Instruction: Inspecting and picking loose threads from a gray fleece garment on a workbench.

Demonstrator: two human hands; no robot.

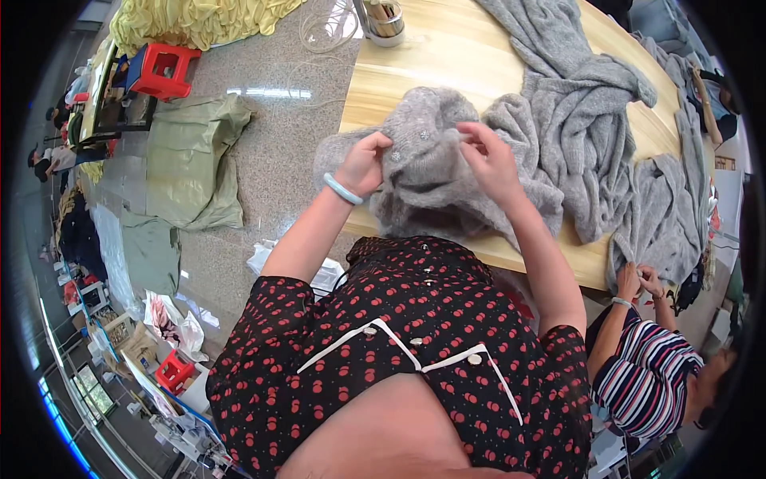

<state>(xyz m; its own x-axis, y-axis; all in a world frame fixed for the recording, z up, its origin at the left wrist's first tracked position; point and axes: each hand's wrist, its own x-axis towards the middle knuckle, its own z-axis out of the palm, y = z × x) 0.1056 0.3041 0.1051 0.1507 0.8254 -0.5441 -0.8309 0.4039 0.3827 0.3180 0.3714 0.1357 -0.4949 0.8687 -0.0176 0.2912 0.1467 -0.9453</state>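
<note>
your left hand (363,164) and right hand (488,160) both pinch the grey knitted garment (427,172) with closed fingers, seemingly near its small buttons. it lies bunched on the wooden bench (415,64), beside more grey knitwear (574,104).

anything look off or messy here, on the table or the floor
Nothing damaged. The grey knit garment in both hands hangs over the table edge, and green sacks lie crumpled on the floor.

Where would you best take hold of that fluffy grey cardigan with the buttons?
Probably at the buttoned front edge of the grey cardigan, from the near table edge: the left hand and right hand already pinch it either side of the buttons, where it lies bunched up.
</note>
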